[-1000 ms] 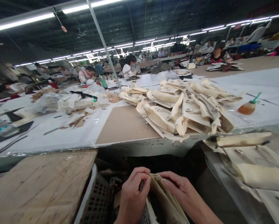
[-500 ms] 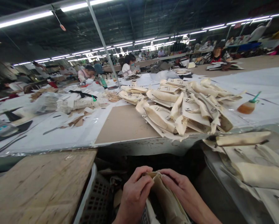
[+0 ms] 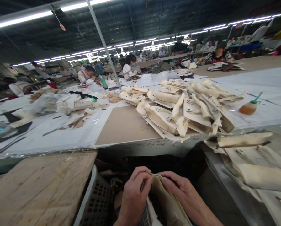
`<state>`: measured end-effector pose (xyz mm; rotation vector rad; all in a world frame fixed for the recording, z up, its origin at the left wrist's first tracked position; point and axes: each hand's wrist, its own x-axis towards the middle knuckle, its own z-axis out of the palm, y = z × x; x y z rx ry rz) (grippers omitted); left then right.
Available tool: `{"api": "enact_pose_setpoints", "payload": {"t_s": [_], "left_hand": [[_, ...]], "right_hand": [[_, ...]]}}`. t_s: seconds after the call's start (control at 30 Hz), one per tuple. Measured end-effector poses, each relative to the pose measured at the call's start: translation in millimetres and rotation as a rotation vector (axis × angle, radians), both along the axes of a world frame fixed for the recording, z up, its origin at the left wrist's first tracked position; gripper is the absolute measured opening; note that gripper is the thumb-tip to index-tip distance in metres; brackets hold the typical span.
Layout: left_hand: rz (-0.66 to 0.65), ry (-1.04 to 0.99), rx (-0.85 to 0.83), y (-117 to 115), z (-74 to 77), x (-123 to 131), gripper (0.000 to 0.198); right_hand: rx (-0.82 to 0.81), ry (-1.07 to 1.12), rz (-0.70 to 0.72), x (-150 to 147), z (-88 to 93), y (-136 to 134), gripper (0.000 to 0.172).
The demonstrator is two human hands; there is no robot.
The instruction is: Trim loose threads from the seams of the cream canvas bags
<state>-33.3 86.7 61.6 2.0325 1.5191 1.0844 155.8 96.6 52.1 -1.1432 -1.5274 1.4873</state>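
At the bottom centre I hold an open cream bag piece by its far rim, with a dark checked cloth showing along its left side. My left hand pinches the rim at the left, thumb inside and fingers closed over the edge. Gripping the same rim from the right is my right hand, its thumb also lying toward the inside. The fingertips of both hands are close together at the far corner. The inside of the piece is dark, and its lower part runs out of view.
A heap of cream bag pieces lies on the white-covered table. More cream pieces are stacked at right. A glue bottle stands on the table. At left are a wooden board and a plastic basket. Several people work farther back.
My left hand has shifted slightly along the rim, and more checked cloth shows between its thumb and fingers. The right hand stays nearly in place. The table pieces have not moved.
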Motion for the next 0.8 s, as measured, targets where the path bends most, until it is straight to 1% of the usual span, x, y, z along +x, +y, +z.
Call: {"api": "enact_pose_setpoints", "payload": {"t_s": [0.3,0.57,0.63,0.7,0.77,0.8], "left_hand": [[0.003,0.003,0.026,2.5,1.3,3.9,0.017],[0.008,-0.006,0.031,2.3,-0.3,4.4,0.017],[0.042,-0.023,0.001,2.0,-0.2,4.4,0.018],[0.118,-0.040,-0.066,2.1,0.0,4.2,0.020],[0.182,-0.073,-0.144,3.2,0.5,4.1,0.015],[0.188,-0.096,-0.178,4.3,1.0,4.2,0.013]], "right_hand": [[0.001,0.037,0.039,1.3,4.4,2.0,0.032],[-0.002,0.060,0.049,3.1,5.8,1.7,0.033],[-0.007,0.063,0.050,3.4,6.4,1.1,0.034],[-0.018,0.065,0.050,3.7,6.6,1.1,0.035],[-0.034,0.068,0.047,4.0,6.5,1.9,0.036],[-0.040,0.069,0.045,4.1,6.3,2.5,0.037]]}}
